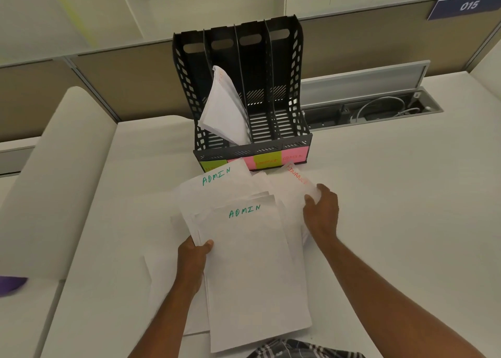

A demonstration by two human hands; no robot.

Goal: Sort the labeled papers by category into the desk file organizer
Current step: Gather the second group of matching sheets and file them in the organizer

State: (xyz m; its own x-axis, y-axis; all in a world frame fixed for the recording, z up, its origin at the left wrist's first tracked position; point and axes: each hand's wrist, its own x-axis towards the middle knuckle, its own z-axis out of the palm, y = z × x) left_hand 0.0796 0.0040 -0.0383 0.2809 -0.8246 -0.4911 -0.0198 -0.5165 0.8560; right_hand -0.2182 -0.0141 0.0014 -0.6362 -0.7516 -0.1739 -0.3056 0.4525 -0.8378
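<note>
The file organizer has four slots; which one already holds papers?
The second slot from the left: a leaning bundle of white papers sits in it, while the other three slots look empty.

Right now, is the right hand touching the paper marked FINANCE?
Touching. The head view shows the right hand with fingertips pinching the edge of the FINANCE paper.

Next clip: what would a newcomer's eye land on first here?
Probably the green ADMIN sheet topping the white pile at centre, gripped at its left edge by the left hand. Behind stands the black file organizer, papers slumped in its second slot. The right hand pinches an orange-lettered sheet.
</note>
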